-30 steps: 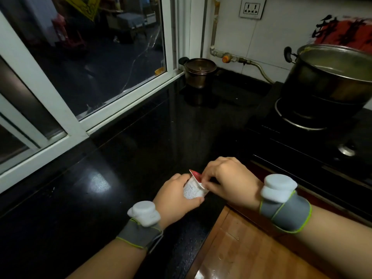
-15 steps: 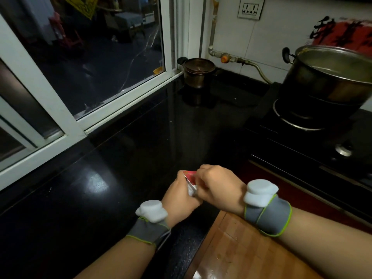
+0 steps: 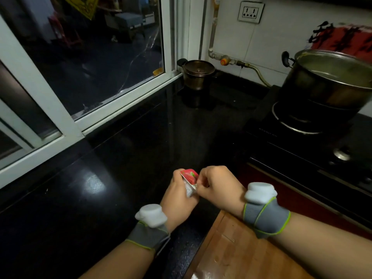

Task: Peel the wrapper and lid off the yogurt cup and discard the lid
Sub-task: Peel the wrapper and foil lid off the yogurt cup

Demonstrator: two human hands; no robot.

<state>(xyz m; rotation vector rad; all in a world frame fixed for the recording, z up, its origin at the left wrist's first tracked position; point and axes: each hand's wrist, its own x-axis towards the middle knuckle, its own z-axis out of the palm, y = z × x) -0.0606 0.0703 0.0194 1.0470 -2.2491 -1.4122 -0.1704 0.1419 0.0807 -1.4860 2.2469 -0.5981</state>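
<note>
We've got the yogurt cup point(image 3: 189, 189) clasped in our left hand point(image 3: 178, 197) above the dark surface point(image 3: 104, 178), just ahead of the wooden board point(image 3: 241, 250), right hand point(image 3: 218, 188) pinching at its red lid point(image 3: 189, 175), apparently still sealed, so peeling and discarding remain.

Dim overall, kitchen underexposed; window point(image 3: 84, 57) dark, night outside, no light from there; light seems to come from above/behind the camera, w/ one soft glare patch on the glossy black counter point(image 3: 94, 184); white wall tiles point(image 3: 281, 37) brightest area; stove point(image 3: 302, 150) side sinks into near-black shadow, detail lost; steel pot point(image 3: 332, 81) rim catches a faint sheen; wide-angle bending at edges, window frame lines curve; slight softness & noise in dark zones.
</note>
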